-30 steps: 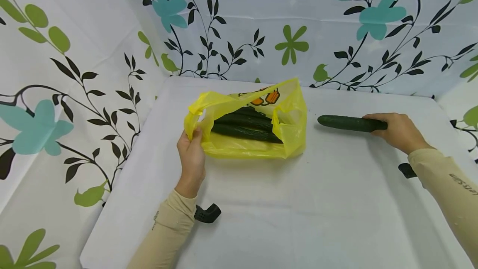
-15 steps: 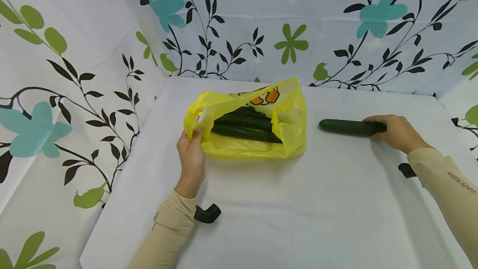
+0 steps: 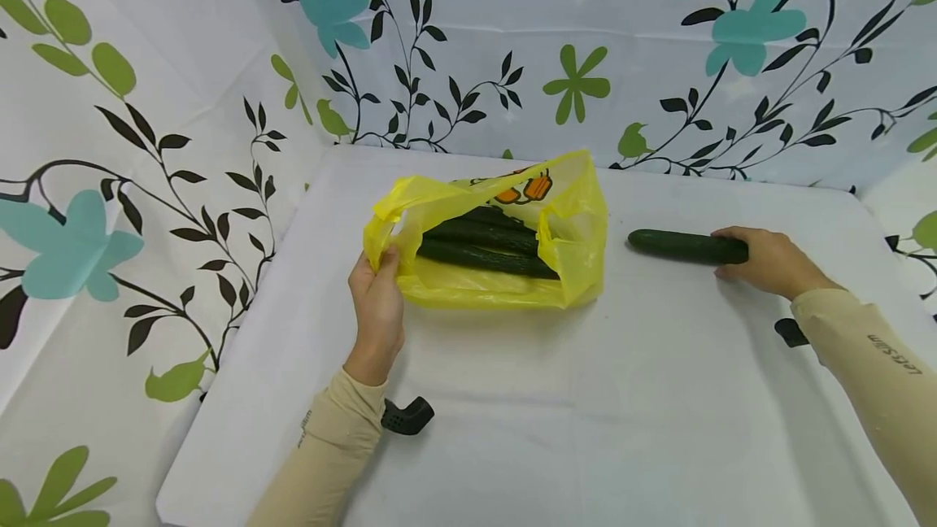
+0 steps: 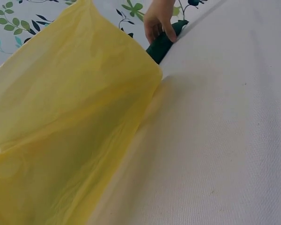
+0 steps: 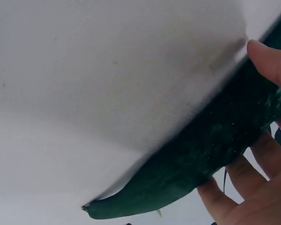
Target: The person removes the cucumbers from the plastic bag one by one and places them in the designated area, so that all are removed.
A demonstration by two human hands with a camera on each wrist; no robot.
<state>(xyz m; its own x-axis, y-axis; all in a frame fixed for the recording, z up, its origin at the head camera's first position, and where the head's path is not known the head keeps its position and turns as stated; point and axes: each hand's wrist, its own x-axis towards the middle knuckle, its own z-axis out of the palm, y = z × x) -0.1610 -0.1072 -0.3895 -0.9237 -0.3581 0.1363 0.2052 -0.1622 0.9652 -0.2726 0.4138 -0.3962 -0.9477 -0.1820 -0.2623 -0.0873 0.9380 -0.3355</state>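
Note:
A yellow plastic bag lies on the white table with its mouth open toward me. Several dark green cucumbers rest inside it. My left hand pinches the bag's left edge between thumb and fingers. In the left wrist view the bag's yellow side fills much of the picture. To the right of the bag, my right hand holds a single cucumber by its right part, close over the table. The right wrist view has the thumb on one side of this cucumber and the fingers along the other.
The white table has its far edge just behind the bag. A patterned curtain with leaves and flowers hangs behind and to the left. Black devices sit under both wrists.
The loose cucumber has come down slightly at its left end, and my right hand has shifted a little left. My left hand and the bag hold their place; the head view moved slightly.

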